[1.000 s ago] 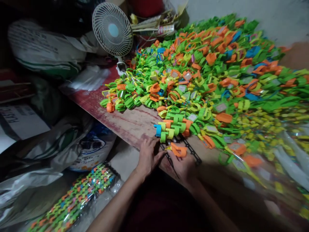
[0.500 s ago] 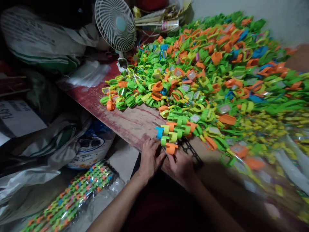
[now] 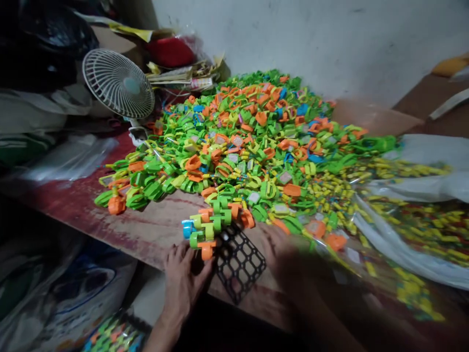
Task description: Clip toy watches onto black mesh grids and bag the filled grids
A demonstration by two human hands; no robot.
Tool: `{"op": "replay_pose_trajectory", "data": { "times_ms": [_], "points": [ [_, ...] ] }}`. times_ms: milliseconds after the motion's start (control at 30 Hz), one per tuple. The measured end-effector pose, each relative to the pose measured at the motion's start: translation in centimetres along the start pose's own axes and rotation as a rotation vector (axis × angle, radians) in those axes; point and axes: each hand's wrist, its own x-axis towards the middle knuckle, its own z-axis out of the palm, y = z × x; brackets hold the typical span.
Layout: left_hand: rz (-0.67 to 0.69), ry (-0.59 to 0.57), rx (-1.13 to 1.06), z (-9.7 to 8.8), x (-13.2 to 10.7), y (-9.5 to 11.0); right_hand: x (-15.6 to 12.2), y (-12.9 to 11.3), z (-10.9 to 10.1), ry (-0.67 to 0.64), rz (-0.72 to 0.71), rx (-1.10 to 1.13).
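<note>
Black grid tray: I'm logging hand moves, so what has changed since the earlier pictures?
The right hand has let go of the orange plastic piece and moved right, off the black grid tray, near the colorful pile. That piece now sits beside a green one. The view has swung right and up. The left hand stays at the tray's left side.

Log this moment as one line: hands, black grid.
left hand: at black grid, near orange piece | right hand: blurred, grip unclear, near coloured pile | grid: partly covered, other cells open
</note>
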Motion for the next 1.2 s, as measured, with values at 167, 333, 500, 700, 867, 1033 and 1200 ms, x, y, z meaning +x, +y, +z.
{"op": "replay_pose_trajectory", "data": {
  "times_ms": [167,333,500,700,867,1033,1200],
  "points": [
    [0.093,0.006,0.0,-1.5,0.0,-0.6,1.5,5.6,-0.5,0.03,0.024,-0.42],
    [0.092,0.031,0.025,-2.1,-1.3,-0.8,0.4,9.1,-1.0,-0.062,-0.038,-0.587],
    [0.152,0.062,0.077,-1.6,-1.4,-1.5,1.6,9.2,-3.3,0.037,-0.073,-0.709],
    [0.084,0.107,0.032,-1.3,-1.3,-1.7,7.4,5.3,-4.0,0.06,-0.235,-0.292],
    [0.027,0.104,0.036,-1.9,-2.8,-2.0,11.3,2.3,-3.5,-0.049,-0.377,-0.292],
    [0.0,0.111,0.002,-2.0,-3.6,-2.2,14.7,0.6,0.3,-0.275,-0.437,-0.45],
    [0.002,0.099,0.096,-1.7,-2.7,-2.5,17.3,1.1,3.9,-0.419,-0.455,-0.476]
  ]
}}
